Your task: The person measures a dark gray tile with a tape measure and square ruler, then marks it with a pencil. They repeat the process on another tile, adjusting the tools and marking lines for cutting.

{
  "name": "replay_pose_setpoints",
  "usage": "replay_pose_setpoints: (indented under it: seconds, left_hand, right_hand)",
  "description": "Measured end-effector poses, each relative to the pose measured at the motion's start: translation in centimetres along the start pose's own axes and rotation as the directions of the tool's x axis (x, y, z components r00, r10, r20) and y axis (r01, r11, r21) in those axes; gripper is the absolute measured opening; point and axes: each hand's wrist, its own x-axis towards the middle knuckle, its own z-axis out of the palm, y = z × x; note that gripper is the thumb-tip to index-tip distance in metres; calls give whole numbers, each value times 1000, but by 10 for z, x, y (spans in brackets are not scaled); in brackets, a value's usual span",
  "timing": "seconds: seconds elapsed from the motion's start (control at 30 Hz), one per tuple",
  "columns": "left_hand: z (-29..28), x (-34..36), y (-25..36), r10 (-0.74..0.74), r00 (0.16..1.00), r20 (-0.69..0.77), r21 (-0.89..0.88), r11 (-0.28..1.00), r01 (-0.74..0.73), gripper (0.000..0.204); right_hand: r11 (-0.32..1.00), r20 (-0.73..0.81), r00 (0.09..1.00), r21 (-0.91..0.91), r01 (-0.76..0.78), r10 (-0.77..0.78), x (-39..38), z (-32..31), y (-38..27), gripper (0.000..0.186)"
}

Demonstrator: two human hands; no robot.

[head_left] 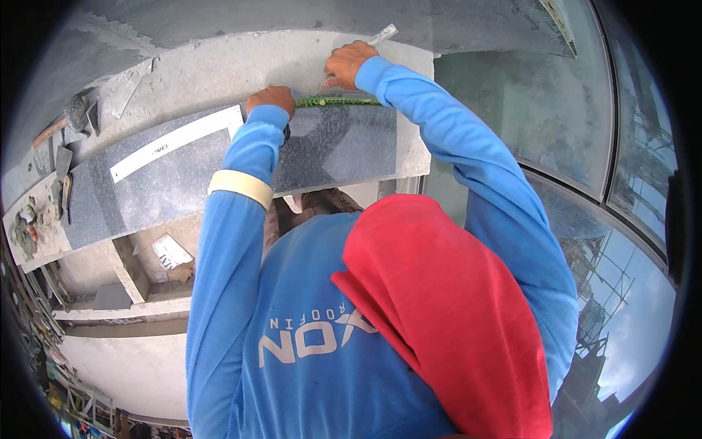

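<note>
My left hand (270, 97) is closed at the near edge of a pale upper ledge (190, 73), above a dark speckled slab (329, 146); what it grips is mostly hidden behind my sleeve, with something dark showing below. My right hand (349, 64) is curled round a pale flat strip (384, 34) that sticks out past my knuckles. A narrow green perforated strip (340, 102) runs along the slab's back edge between and below my hands. Left of my left hand, a long white board (175, 143) lies on the slab.
Trowels and other hand tools (64, 183) lie at the slab's left end, with a hammer-like tool (77, 113) behind them. Below are open concrete compartments (124, 271) with a paper scrap (172, 252). Glass panels (556, 124) stand on the right. My red cloth (439, 293) covers much of the lower view.
</note>
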Motion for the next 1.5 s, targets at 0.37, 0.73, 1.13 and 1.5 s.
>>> replay_pose_setpoints:
  seconds: [0.37,0.73,1.13,1.5]
  left_hand:
    - [-2,-1,0,8,1000,-20,-10,1000,-8,38]
    - [-5,1,1,-6,1000,17,-19,1000,6,34]
    - [-2,11,-1,-23,999,49,-20,1000,24,43]
    - [-4,11,-1,-14,998,61,-17,1000,15,44]
  right_hand:
    - [998,-51,997,-8,57,-58,-2,-7,0,41]
    - [995,-156,983,-2,99,-98,0,0,0,37]
    - [999,-101,994,-5,46,-46,-2,-5,-3,40]
    - [999,-52,997,0,51,-50,0,-12,-3,40]
